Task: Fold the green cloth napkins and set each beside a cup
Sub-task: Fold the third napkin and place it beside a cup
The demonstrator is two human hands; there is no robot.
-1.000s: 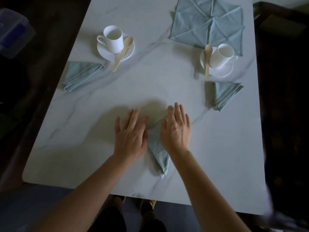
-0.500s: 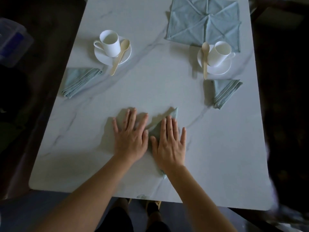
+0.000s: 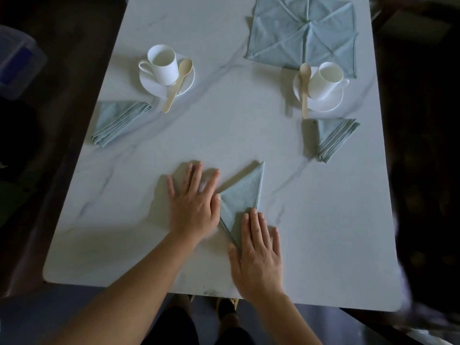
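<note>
Since a moment ago the right hand (image 3: 258, 255) has slid nearer, fingers flat on the folded napkin (image 3: 242, 197) near the table's (image 3: 323, 232) front edge; left hand (image 3: 193, 202) lies open beside it. Soft, light cloth (creases shift easily): pinch a folded corner.

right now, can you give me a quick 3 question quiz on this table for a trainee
1. True or false: a folded napkin already lies near the left cup.
2. Which hand presses the near corner of the triangle napkin? A) left hand B) right hand
3. Fill in: each saucer carries a cup and a wooden ____.

Key:
1. True
2. B
3. spoon; one by the left cup, one by the right cup.
</note>
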